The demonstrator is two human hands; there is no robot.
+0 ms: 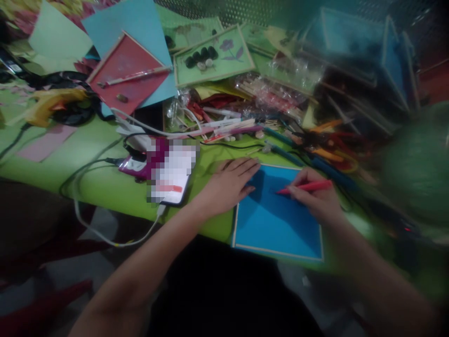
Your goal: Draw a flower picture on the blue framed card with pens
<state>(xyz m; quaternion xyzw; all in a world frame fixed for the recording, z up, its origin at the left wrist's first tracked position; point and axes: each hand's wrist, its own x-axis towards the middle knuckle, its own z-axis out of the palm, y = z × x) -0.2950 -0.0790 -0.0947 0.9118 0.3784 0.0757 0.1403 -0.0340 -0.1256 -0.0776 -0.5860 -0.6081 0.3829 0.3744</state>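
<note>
A blue square board (277,224) with a thin pale frame lies at the front edge of the green table. My right hand (314,194) grips a red pen (312,186), its tip pointing left at the upper middle of the board. My left hand (233,185) lies flat with fingers spread, across the board's upper left corner and the table beside it. A dark shadow covers part of the blue surface. Any mark under the pen tip is too faint to make out.
Left of the board are a phone (175,173) with a white cable and a purple power strip (135,166). Farther left sits a yellow glue gun (52,105). Behind are pens, scissors (333,157), plastic bags, a red framed board (129,75) and a green framed picture (213,58).
</note>
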